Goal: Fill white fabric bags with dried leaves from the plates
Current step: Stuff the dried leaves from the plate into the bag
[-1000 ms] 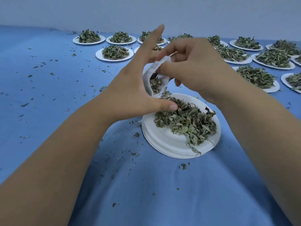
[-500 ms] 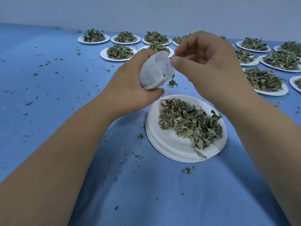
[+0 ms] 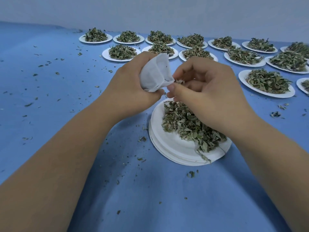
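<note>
The left hand [image 3: 132, 91] grips a white fabric bag [image 3: 154, 72], its fingers and thumb curled round the bag's near side; the bag is held in the air, tilted, above the blue cloth [image 3: 150, 198] and just beyond the near stack of plates. The right hand [image 3: 209, 91] is close beside the bag, with its fingers curled inward and pressed together; its thumb and fingertips pinch a few leaf bits [image 3: 179, 81] right at the bag's lower right corner, touching the fabric; whether the bag's mouth is open there I cannot tell.

Below both hands a stack of white paper plates [image 3: 175, 151] rests on the cloth; a loose heap of dried leaves [image 3: 187, 124] lies on the top plate, spread toward its right side, with one stem hanging over the near rim; the right wrist covers part of the heap.

Farther back, rows of filled plates [image 3: 124, 51] run across the cloth to the right edge of the view, each bearing its own mound of leaves; scattered crumbs [image 3: 142, 139] dot the cloth, thickest on the left and around the stack; a pale wall [image 3: 150, 10] rises behind the far row.
</note>
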`<state>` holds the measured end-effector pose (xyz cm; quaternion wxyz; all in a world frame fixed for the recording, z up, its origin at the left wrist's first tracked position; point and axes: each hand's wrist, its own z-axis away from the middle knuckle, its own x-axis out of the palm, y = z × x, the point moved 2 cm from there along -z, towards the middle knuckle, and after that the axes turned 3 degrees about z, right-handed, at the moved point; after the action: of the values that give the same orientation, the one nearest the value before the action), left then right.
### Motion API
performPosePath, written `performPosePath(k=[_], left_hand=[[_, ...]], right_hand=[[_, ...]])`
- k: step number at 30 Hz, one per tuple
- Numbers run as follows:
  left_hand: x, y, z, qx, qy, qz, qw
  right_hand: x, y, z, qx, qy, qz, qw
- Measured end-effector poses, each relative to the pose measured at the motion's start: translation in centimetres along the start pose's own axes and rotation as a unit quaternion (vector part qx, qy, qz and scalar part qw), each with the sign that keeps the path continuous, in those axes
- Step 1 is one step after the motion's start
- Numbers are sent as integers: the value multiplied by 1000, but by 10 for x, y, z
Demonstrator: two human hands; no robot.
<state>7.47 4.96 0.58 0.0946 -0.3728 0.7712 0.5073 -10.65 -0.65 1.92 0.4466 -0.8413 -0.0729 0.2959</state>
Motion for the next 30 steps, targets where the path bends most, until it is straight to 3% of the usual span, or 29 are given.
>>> performPosePath(k=[9, 16, 21, 25, 30], left_hand=[[-1, 1, 5, -5, -15, -50, 999], [7, 11, 8, 24, -12, -32, 999], [6, 10, 8, 16, -12, -25, 999], [9, 16, 10, 27, -13, -15, 999], [11, 14, 9, 20, -12, -16, 1000]], right_hand=[[-12, -8, 2, -40, 79, 23, 996], [-4, -10, 6, -50, -20, 37, 998], [-11, -10, 7, -84, -21, 55, 995], [-3, -11, 11, -84, -117, 136, 980], [-10, -13, 10, -124, -37, 103, 986]])
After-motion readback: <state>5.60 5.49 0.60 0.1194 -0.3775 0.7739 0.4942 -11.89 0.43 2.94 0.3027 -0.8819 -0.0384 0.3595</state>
